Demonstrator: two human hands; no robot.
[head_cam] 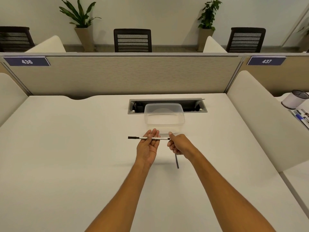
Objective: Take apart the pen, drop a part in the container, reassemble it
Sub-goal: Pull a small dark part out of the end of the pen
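Item 1. Desk [66, 148]: pale, bare working surface; both forearms enter from 6 o'clock.

Item 2. Thin black rod [176, 161]: juts out beneath the right hand toward 6 o'clock. Possibly the pen's refill or another removed part; whether the lower fingers hold it or it lies on the desk cannot be told from this view.

Item 3. Right hand [179, 144]: loosely curled, at 3 o'clock of the pen. Thumb and forefinger meet the pen's right end, apparently pinching it, placed there to twist or pull that end.

Item 4. Left hand [148, 144]: palm up, fingers extended toward 12 o'clock. It cradles the pen across the fingers, the thumb pressing on the barrel, a steadying hold so the other hand can work the end.

Item 5. Pen [148, 138]: white barrel, black cap [133, 137] at its 9 o'clock end, lying level from 9 to 3 o'clock above the desk, held between both hands just short of the container.

Item 6. Container [164, 129]: clear plastic tub, open, no contents visible. Stands at 12 o'clock of the hands, near enough for a part to be dropped in with a short reach.

Item 7. Cable tray [192, 104]: recessed, lid raised, directly beyond the container.

Item 8. Partition [125, 76]: numbered panels 436 and 437; chairs and plants behind.

Item 9. Mesh cup [294, 99]: at 2 o'clock on the neighbouring desk, with pens beside it.
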